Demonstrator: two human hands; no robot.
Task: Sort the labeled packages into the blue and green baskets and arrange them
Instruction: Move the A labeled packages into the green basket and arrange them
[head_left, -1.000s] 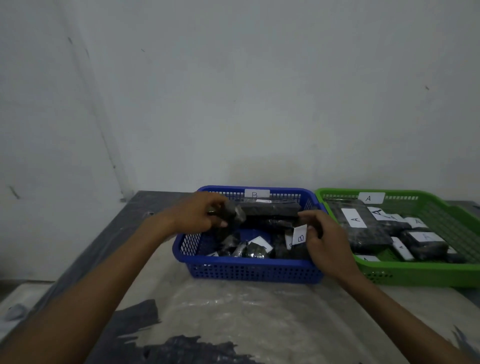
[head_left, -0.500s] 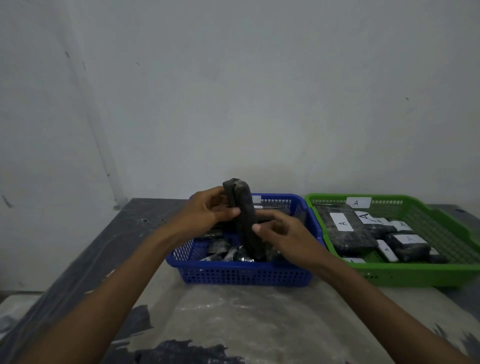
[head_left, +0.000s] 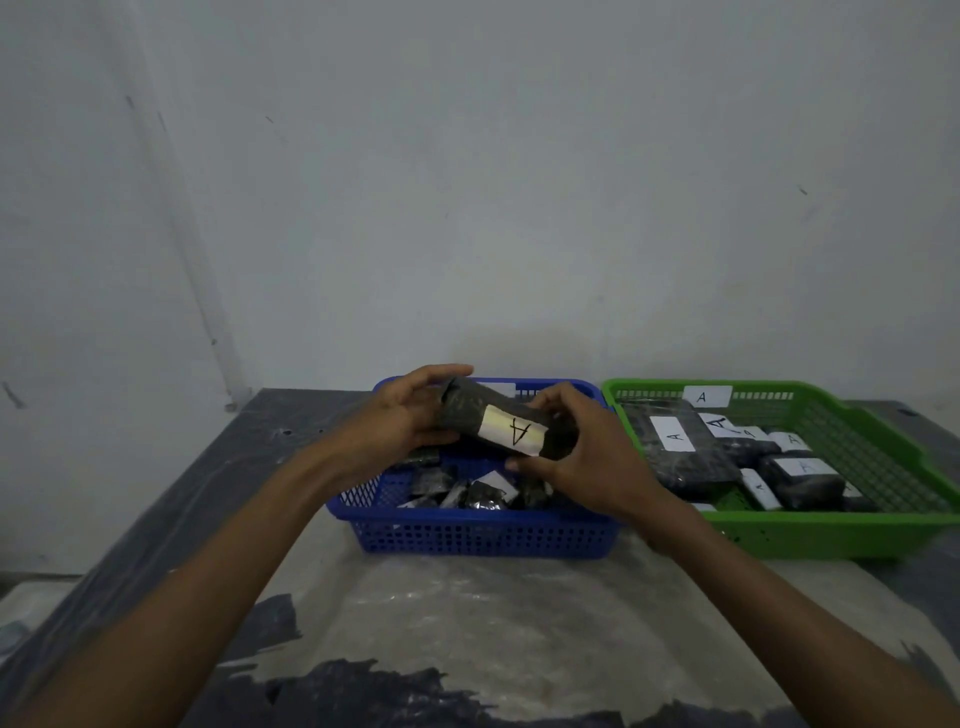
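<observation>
A dark wrapped package (head_left: 467, 410) with a white label marked A is held above the blue basket (head_left: 483, 535). My left hand (head_left: 400, 421) grips its left end and my right hand (head_left: 582, 457) grips its right end. Several small dark packages with white labels lie inside the blue basket below. The green basket (head_left: 831, 530), tagged A on its back wall, stands right of the blue one and holds several dark packages labeled A (head_left: 675, 447).
Both baskets stand at the back of a grey table (head_left: 467, 623) against a pale wall. A worn plastic sheet with dark patches covers the table in front of the baskets.
Both hands lifted the dark package out of the blue basket, stood it on end, then turned it so its label marked A faces up.
</observation>
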